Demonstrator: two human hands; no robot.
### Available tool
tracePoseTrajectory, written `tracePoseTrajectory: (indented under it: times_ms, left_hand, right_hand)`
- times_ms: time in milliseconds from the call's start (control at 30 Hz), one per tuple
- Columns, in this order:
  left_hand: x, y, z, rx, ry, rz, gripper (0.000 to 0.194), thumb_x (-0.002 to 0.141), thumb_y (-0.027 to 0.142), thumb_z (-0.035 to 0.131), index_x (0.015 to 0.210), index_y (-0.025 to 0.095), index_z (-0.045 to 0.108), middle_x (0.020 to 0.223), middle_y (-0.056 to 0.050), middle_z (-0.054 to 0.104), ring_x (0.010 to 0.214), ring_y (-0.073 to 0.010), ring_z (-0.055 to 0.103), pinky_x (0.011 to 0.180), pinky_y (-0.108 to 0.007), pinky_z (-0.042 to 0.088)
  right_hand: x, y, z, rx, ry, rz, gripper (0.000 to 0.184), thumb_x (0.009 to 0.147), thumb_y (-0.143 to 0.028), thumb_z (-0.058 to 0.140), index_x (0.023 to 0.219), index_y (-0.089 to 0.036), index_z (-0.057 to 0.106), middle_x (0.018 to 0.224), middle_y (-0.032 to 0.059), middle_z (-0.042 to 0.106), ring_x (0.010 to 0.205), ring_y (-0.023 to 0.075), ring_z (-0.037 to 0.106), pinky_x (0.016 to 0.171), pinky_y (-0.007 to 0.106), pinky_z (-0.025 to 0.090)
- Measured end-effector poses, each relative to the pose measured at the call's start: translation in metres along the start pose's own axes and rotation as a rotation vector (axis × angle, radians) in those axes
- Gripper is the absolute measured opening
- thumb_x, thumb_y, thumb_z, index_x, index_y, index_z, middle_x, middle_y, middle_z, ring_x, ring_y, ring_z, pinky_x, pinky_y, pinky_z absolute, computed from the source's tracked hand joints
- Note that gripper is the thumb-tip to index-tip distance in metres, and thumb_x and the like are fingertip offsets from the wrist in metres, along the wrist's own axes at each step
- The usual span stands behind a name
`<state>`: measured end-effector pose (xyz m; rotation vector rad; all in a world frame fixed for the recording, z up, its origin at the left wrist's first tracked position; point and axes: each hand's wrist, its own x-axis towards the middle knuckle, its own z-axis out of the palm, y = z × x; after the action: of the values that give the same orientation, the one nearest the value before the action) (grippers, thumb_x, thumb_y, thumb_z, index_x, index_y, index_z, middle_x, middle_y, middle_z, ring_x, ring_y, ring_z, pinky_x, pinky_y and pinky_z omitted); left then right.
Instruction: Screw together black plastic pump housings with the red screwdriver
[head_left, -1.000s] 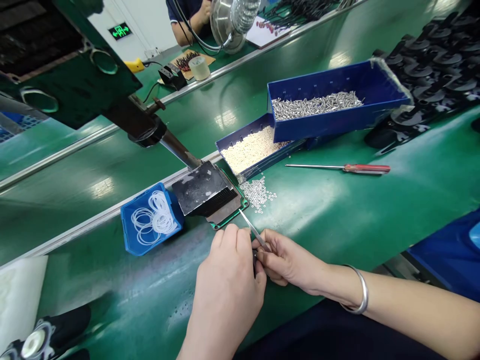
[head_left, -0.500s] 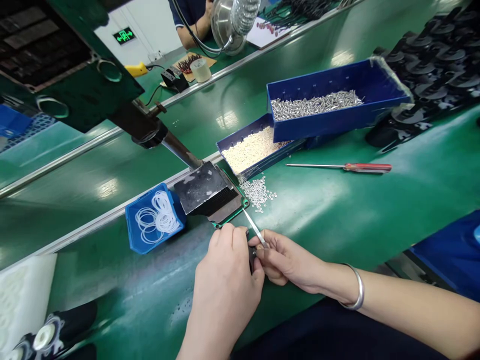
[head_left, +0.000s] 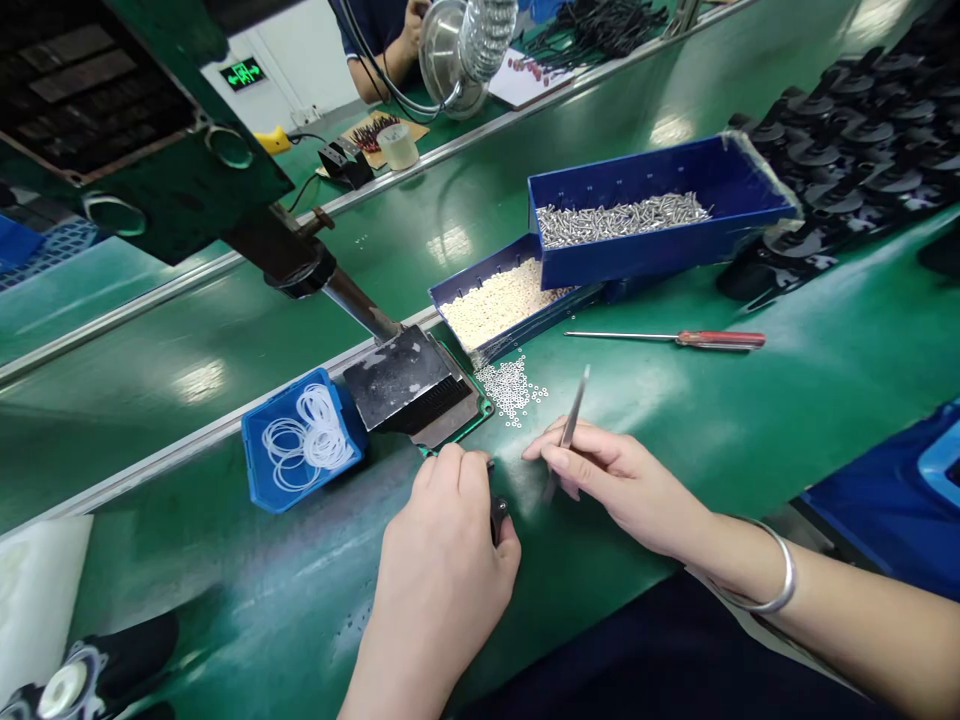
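Observation:
My left hand [head_left: 450, 560] is wrapped round a small black part [head_left: 498, 510], most of which the fingers hide. To its right, apart from that part, my right hand [head_left: 615, 480] pinches metal tweezers [head_left: 574, 412] whose tip points up and away from me. Beyond the hands lies a loose pile of small white rings [head_left: 511, 388] on the green bench. Just behind my left hand is the press base [head_left: 450, 415], with the dark block [head_left: 401, 380] of the press above it.
A blue bin of metal pins [head_left: 660, 255] overlaps a bin of cream pieces [head_left: 487, 345]. A red-handled screwdriver [head_left: 720, 341] lies to the right. A blue tray [head_left: 259, 470] holds white rings at left. Black parts [head_left: 847, 170] crowd the far right. A co-worker [head_left: 390, 60] sits across.
My right hand has moved right, away from the black part, and the tweezers have swung from pointing up-left to up-right. My left hand keeps its hold on the part.

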<state>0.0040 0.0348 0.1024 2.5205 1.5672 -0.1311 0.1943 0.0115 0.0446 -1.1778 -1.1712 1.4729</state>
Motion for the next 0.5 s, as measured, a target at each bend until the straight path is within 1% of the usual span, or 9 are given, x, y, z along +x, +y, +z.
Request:
tracePoseTrajectory:
  times_ms: [67, 133, 233, 300, 367, 500]
  left_hand:
    - [0.001, -0.001, -0.001, -0.003, -0.011, -0.005, 0.022, 0.083, 0.017, 0.056, 0.103, 0.023, 0.051, 0.102, -0.005, 0.059, 0.101, -0.0261, 0.06, 0.065, -0.035, 0.053]
    - [0.001, 0.0, -0.001, -0.005, -0.013, -0.009, 0.022, 0.083, 0.017, 0.056, 0.103, 0.023, 0.051, 0.103, -0.005, 0.059, 0.101, -0.0261, 0.06, 0.066, -0.035, 0.053]
    - [0.001, 0.001, -0.001, -0.002, 0.001, -0.015, 0.019, 0.084, 0.017, 0.056, 0.101, 0.023, 0.051, 0.102, -0.005, 0.059, 0.1, -0.0262, 0.06, 0.066, -0.035, 0.053]
    - [0.001, 0.002, -0.001, 0.001, 0.007, -0.019, 0.017, 0.084, 0.017, 0.056, 0.1, 0.022, 0.051, 0.101, -0.005, 0.059, 0.1, -0.0262, 0.06, 0.066, -0.034, 0.053]
    - [0.002, 0.002, 0.0, 0.005, 0.008, -0.021, 0.016, 0.084, 0.017, 0.055, 0.099, 0.022, 0.052, 0.099, -0.005, 0.058, 0.099, -0.026, 0.06, 0.065, -0.034, 0.052]
    - [0.002, 0.004, 0.001, 0.013, 0.009, -0.012, 0.015, 0.083, 0.016, 0.056, 0.097, 0.022, 0.052, 0.094, -0.004, 0.056, 0.094, -0.0251, 0.059, 0.065, -0.033, 0.052]
  right_hand:
    - [-0.001, -0.003, 0.002, 0.022, -0.019, -0.04, 0.022, 0.098, -0.039, 0.058, 0.105, -0.02, 0.065, 0.09, 0.0026, 0.064, 0.069, 0.0112, 0.062, 0.066, 0.028, 0.053]
    - [-0.001, -0.003, 0.006, -0.044, -0.023, -0.133, 0.016, 0.099, -0.035, 0.057, 0.104, -0.02, 0.06, 0.084, 0.0014, 0.066, 0.072, 0.0139, 0.067, 0.069, 0.03, 0.056]
    - [0.002, 0.001, 0.014, -0.296, 0.001, -0.344, 0.01, 0.101, -0.03, 0.053, 0.099, -0.021, 0.058, 0.092, 0.0035, 0.068, 0.082, 0.0149, 0.069, 0.074, 0.029, 0.056]
    - [0.004, 0.002, 0.018, -0.425, 0.014, -0.455, 0.011, 0.102, -0.027, 0.052, 0.097, -0.02, 0.058, 0.093, 0.0048, 0.068, 0.083, 0.0149, 0.068, 0.073, 0.028, 0.055]
    - [0.007, 0.002, 0.02, -0.508, 0.002, -0.512, 0.014, 0.103, -0.026, 0.048, 0.096, -0.019, 0.057, 0.09, 0.0061, 0.067, 0.08, 0.0152, 0.066, 0.071, 0.028, 0.054]
    - [0.01, 0.002, 0.023, -0.638, -0.031, -0.546, 0.021, 0.105, -0.026, 0.04, 0.092, -0.017, 0.055, 0.082, 0.0074, 0.066, 0.07, 0.0155, 0.063, 0.063, 0.029, 0.051]
